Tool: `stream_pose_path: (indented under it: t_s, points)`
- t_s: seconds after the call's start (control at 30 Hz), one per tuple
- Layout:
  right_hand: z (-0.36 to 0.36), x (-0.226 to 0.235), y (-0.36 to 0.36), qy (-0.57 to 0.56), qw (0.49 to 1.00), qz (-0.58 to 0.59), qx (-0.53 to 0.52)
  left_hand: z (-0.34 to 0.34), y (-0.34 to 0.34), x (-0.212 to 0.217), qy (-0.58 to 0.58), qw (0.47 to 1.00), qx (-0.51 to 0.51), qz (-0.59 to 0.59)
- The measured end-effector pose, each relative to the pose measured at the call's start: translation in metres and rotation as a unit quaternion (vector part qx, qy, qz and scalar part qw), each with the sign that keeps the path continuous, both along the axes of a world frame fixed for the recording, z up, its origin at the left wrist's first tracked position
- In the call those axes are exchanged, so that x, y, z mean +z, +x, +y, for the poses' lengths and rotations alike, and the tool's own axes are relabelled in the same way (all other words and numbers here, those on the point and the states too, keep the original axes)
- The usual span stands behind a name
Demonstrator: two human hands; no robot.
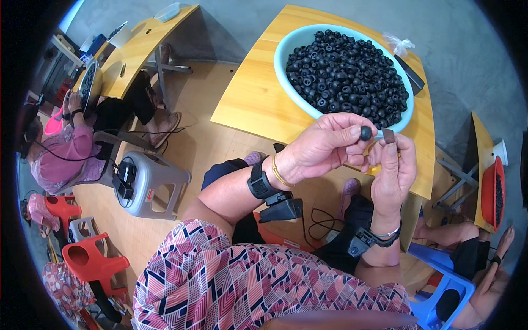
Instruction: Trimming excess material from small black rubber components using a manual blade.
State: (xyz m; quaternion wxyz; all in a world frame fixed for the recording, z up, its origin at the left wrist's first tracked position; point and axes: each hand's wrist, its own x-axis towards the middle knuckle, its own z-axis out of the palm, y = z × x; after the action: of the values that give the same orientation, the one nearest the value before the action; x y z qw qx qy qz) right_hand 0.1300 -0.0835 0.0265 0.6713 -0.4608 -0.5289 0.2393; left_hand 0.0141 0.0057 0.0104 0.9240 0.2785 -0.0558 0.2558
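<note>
Near the table's front edge, my left hand pinches a small round black rubber-like part between thumb and fingers. Close beside it, my right hand grips a small flat blade, its thumb pressed along the lower end. A bit of bright yellow shows below the blade among the fingers; whether it is a handle I cannot tell. Just beyond both hands stands a light-blue basin, heaped with many black round parts, several with a hole showing.
The basin stands on a yellow wooden table, with a black bar-shaped object and a clear plastic bag beside it. A grey stool and a person in pink are at left. A blue stool and red basin are at right.
</note>
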Motion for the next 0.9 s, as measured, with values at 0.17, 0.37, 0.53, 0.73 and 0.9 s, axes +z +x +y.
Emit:
stream_pose_path:
  t_s: [0.17,0.37,0.53,0.73,0.9]
  points:
    - [-0.003,0.01,-0.003,-0.083,0.991,0.072,0.073,-0.001,0.002,-0.002,0.038,0.999,0.037,0.011]
    - [-0.001,0.008,-0.002,-0.086,0.991,0.067,0.073,-0.002,0.002,0.0,0.074,0.996,0.056,0.018]
    - [-0.006,0.009,-0.001,-0.102,0.992,-0.003,0.072,0.001,0.002,-0.002,0.048,0.995,0.051,0.067]
    - [-0.011,0.016,0.004,-0.05,0.988,-0.144,-0.032,-0.007,0.004,0.001,0.084,0.991,0.063,0.087]
    - [-0.026,0.019,0.017,-0.015,0.951,-0.299,-0.073,-0.009,0.006,0.006,0.201,0.967,0.062,0.14]
